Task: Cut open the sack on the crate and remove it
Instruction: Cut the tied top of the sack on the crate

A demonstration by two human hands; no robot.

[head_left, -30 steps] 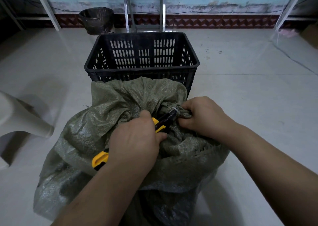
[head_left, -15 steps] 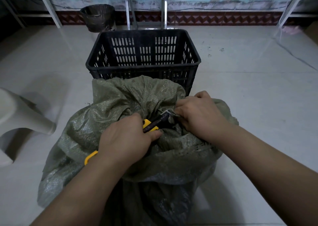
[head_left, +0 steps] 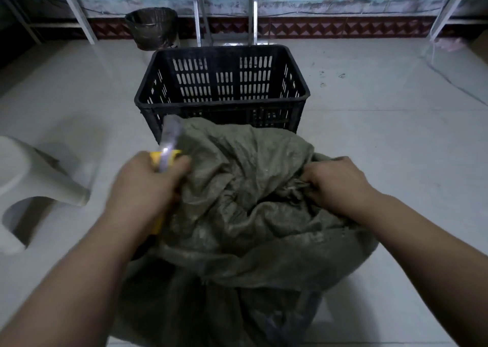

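Note:
A green woven sack (head_left: 245, 201) bulges in front of me, draped over whatever stands beneath it, which is hidden. My left hand (head_left: 145, 185) grips a yellow utility knife (head_left: 167, 148) at the sack's left edge, its blurred blade pointing up and away. My right hand (head_left: 340, 183) clutches a bunched fold of the sack's mouth on the right side. Dark contents show under the fabric low down.
An empty black slotted crate (head_left: 221, 103) stands on the tiled floor just behind the sack. A white plastic stool (head_left: 34, 177) lies at the left. A dark bin (head_left: 151, 27) and metal frame legs (head_left: 199, 11) stand by the far wall.
My left hand has pulled the knife out of the gathered neck and swung it left and up. My right hand has drawn the sack's fabric to the right, spreading the top.

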